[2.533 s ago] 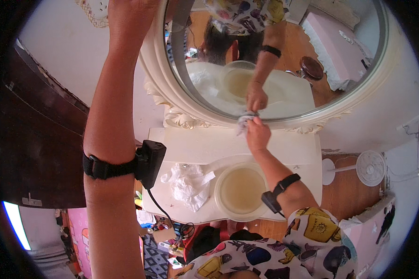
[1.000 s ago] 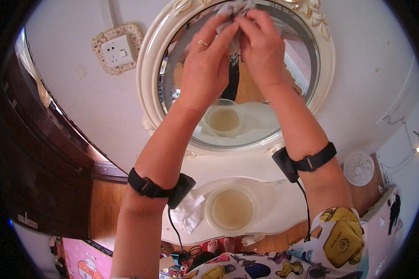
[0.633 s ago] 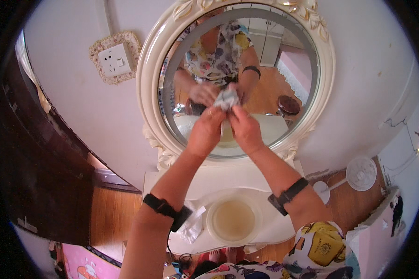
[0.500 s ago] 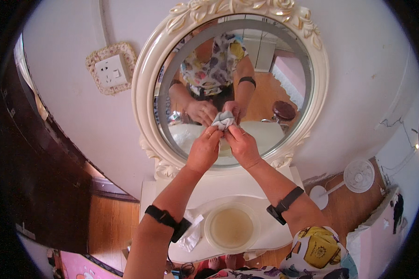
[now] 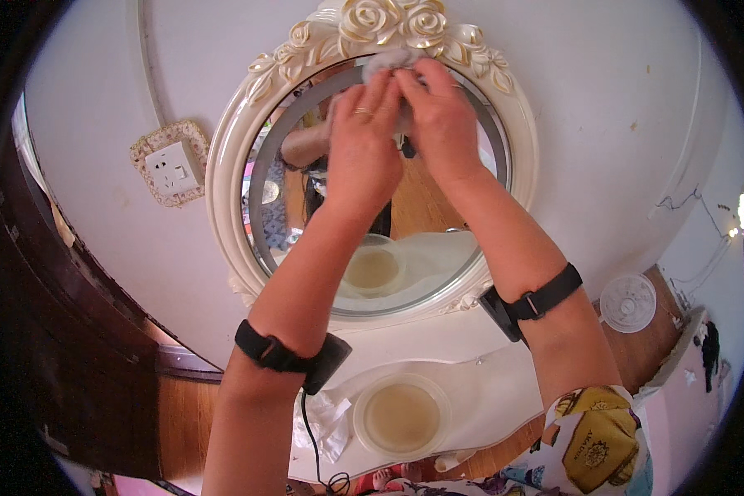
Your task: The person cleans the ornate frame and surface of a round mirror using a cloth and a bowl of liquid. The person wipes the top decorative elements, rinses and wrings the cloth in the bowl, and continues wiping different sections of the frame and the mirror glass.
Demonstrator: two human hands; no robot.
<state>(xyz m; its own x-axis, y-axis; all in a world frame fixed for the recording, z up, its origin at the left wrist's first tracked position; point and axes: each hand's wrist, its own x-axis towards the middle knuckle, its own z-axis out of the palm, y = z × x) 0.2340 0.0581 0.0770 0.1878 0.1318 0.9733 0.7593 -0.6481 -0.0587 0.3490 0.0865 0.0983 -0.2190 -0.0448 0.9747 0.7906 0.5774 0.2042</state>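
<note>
Both my arms reach up to the oval mirror (image 5: 422,202), set in a cream frame (image 5: 226,178) with carved roses on top. A pale grey-white cloth (image 5: 388,59) is bunched at the upper edge of the glass. My left hand (image 5: 365,145) presses its fingertips on the cloth's lower left side, a ring on one finger. From the right, my right hand (image 5: 440,120) grips it with bent fingers. Motion blurs the cloth and fingertips slightly. Beneath my arms, a round clear tub (image 5: 401,416) of cloudy brownish water stands on the white dresser top (image 5: 446,343).
Crumpled white tissue or plastic (image 5: 326,426) lies left of the tub, with a black cable (image 5: 312,434) hanging beside it. A wall socket (image 5: 172,168) is left of the mirror. To the right stands a white fan (image 5: 628,303); a dark door (image 5: 83,355) is at left.
My hands have moved up with the cloth, from low in front of the mirror to its upper edge. The cloth, bunched between both hands before, is now against the mirror.
</note>
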